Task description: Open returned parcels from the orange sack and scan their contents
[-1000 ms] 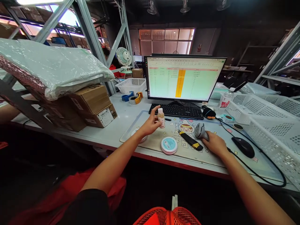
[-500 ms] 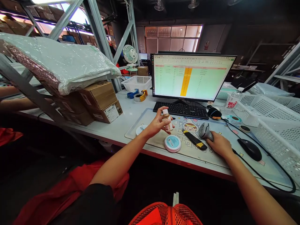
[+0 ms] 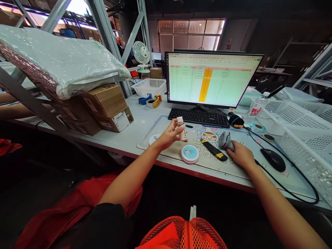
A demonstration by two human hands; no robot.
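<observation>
I find the hands apart: left hand pinching the bottle over the mat, right hand wrapped round the scanner. Risk — a slack pinch could drop the bottle onto the tub.

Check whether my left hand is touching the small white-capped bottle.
Touching. The head view shows the left hand holding the small white-capped bottle, with the thumb lying across its side.
</observation>
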